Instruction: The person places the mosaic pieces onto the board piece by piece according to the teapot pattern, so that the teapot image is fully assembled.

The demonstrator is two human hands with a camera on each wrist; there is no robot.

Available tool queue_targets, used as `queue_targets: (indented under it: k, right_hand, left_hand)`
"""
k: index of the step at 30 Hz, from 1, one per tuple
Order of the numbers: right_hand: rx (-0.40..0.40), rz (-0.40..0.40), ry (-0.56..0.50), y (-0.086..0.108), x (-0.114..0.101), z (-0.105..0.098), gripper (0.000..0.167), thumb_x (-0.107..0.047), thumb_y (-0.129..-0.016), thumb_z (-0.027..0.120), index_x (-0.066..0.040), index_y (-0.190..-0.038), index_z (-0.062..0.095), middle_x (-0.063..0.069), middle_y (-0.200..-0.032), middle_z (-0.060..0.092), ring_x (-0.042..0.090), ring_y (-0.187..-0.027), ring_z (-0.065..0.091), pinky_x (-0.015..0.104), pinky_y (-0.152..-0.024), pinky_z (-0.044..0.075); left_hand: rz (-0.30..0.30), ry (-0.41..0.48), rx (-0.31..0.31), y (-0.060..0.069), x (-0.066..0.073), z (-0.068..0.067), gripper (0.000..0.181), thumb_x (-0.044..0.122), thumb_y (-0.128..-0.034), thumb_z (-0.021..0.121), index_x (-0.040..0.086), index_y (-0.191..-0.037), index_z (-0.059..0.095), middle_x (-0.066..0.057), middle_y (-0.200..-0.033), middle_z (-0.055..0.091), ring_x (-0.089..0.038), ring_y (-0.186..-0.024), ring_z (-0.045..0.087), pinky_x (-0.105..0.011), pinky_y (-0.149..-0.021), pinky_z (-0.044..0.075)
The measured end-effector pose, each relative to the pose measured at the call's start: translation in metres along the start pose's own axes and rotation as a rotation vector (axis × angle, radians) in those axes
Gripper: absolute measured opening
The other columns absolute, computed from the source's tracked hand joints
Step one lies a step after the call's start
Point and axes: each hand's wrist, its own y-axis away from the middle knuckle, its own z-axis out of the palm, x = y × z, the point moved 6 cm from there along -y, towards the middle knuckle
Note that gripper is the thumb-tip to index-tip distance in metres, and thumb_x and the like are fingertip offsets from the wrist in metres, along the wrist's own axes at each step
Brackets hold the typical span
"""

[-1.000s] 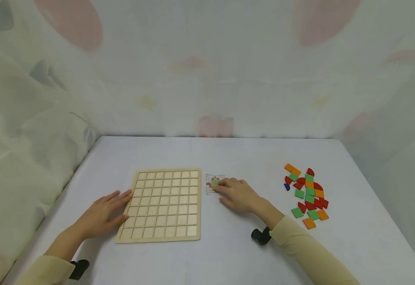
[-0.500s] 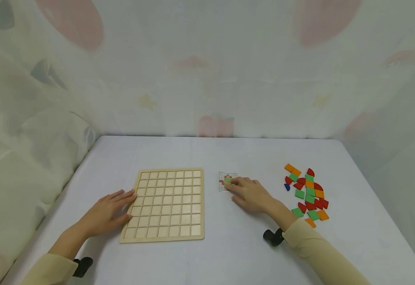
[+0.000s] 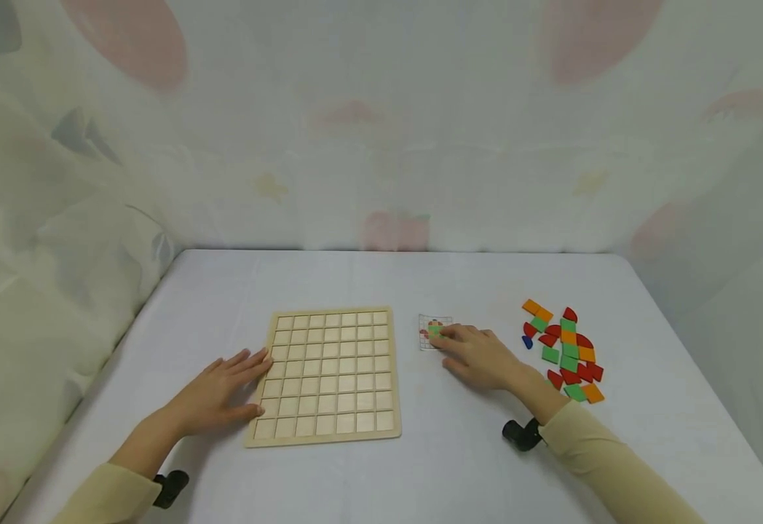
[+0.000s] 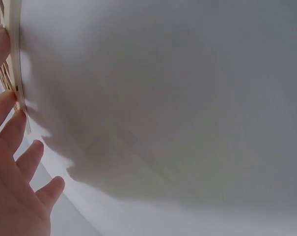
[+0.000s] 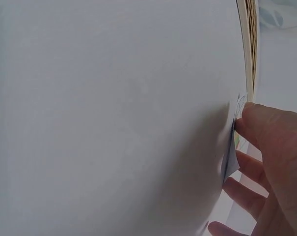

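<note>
A square wooden grid board lies on the table in the head view, its cells bare. My left hand rests against its left edge with fingers spread; in the left wrist view, the fingertips of the left hand touch the wooden board. To the right of the board lies a small pattern card, printed with a grid and coloured shapes. My right hand touches the card with its fingertips and partly covers it. From the right wrist, the card shows a bent edge beside the right hand.
Green squares, orange squares, red rounded pieces and one blue piece lie scattered at the right, close to the right forearm. White cloth covers the table. Printed cloth walls stand behind and at the sides.
The board has slid to the right with my left hand at its edge. The card has also moved right under my right hand's fingertips. The loose pieces have stayed in place.
</note>
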Motion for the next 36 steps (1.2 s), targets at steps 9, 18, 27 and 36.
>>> queue_targets:
  k: [9,18,27,36]
  right_hand:
    - [0.01,0.012,0.008,0.009,0.011,0.001,0.044,-0.032,-0.091,0.056,-0.022,-0.133,0.051,0.01,-0.134,0.048,0.028,-0.123,0.045,0.055,-0.09,0.041]
    - [0.011,0.022,0.023,0.017,0.018,0.0,0.045,-0.032,-0.09,0.056,-0.02,-0.134,0.05,0.01,-0.136,0.047,0.03,-0.124,0.044,0.056,-0.092,0.04]
    - [0.04,0.042,0.048,0.027,0.029,-0.005,0.044,-0.031,-0.089,0.059,-0.018,-0.131,0.054,0.011,-0.134,0.049,0.031,-0.121,0.047,0.056,-0.091,0.04]
    - [0.046,0.054,0.061,0.037,0.039,-0.007,0.046,-0.03,-0.089,0.059,-0.014,-0.131,0.053,0.008,-0.134,0.05,0.03,-0.121,0.047,0.056,-0.093,0.039]
  left_hand:
    - [0.032,-0.018,0.017,-0.008,0.011,0.003,0.075,0.052,-0.0806,0.062,0.014,-0.141,0.039,-0.008,-0.147,0.034,-0.038,-0.133,0.03,-0.064,-0.1,0.025]
    - [0.087,-0.011,-0.004,-0.021,0.03,0.009,0.076,0.048,-0.0824,0.062,0.01,-0.142,0.036,-0.009,-0.148,0.032,-0.035,-0.134,0.031,-0.06,-0.104,0.023]
    - [0.122,-0.043,-0.019,-0.038,0.05,0.013,0.076,0.047,-0.0837,0.061,0.008,-0.143,0.034,-0.01,-0.149,0.03,-0.034,-0.135,0.03,-0.058,-0.106,0.022]
    - [0.133,-0.046,-0.049,-0.054,0.071,0.02,0.077,0.046,-0.0846,0.06,0.005,-0.144,0.031,-0.011,-0.15,0.027,-0.031,-0.137,0.027,-0.055,-0.109,0.021]
